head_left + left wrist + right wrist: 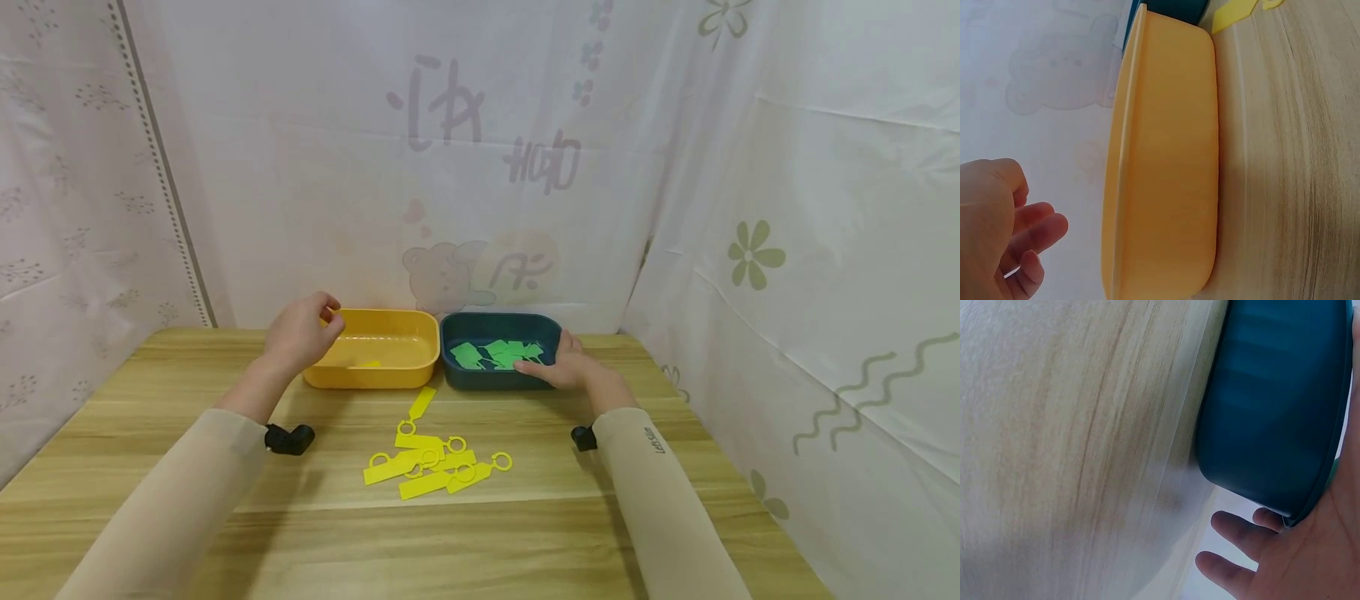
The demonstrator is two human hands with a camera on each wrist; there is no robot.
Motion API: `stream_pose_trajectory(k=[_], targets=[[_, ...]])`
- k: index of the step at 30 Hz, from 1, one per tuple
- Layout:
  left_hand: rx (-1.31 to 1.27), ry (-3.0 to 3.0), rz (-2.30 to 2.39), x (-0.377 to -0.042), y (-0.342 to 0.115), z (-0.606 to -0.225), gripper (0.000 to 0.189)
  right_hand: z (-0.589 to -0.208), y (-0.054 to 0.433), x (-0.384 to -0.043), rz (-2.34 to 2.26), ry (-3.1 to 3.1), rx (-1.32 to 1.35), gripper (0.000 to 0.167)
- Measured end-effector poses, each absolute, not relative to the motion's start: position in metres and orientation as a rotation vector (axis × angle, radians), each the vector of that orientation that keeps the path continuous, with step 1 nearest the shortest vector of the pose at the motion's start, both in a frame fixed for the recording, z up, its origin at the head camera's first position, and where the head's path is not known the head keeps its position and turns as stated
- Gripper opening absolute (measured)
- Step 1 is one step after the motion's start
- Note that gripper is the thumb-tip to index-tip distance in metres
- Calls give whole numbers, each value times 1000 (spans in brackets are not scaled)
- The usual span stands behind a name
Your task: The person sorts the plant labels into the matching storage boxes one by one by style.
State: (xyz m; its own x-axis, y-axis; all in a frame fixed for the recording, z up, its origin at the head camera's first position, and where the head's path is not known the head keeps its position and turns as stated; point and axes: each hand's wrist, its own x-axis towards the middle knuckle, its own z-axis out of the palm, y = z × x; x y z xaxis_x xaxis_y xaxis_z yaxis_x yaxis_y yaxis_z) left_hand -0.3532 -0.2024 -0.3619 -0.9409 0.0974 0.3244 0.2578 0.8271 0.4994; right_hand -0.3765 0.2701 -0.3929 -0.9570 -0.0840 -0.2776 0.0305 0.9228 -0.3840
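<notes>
Pale printed curtains (300, 167) hang behind and beside the wooden bench (487, 550) I am watching from afar. Along the bench's far edge I have a yellow bin (367, 379) on the left and a dark teal bin (480, 381) just beside it on the right. My left hand (302, 332) is at the yellow bin's left end, its fingers loosely bent and gripping nothing. My right hand (566, 367) spans the teal bin's right end, fingers spread and fairly straight, thumb by the near rim; I can't tell how firmly it touches. Green pieces (502, 350) overlap inside the teal bin, and I make out a bit of yellow (371, 364) on the yellow bin's floor. Ring-ended yellow tags (427, 484) lie overlapping on the bench, between the bins and the near edge; one tag (422, 403) points toward the yellow bin's near right corner. Beige sleeves (180, 508) cover both forearms.
</notes>
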Motion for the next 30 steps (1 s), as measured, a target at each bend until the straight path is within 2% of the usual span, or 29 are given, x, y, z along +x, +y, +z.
stream_pose_trajectory(k=[17, 30], targets=[[-466, -2752, -720, -344, -180, -363, 31, -395, 271, -380, -548, 2782, -25, 147], [-834, -2846, -641, -321, -143, -362, 24, -397, 272, -385, -522, 2777, 7, 149]])
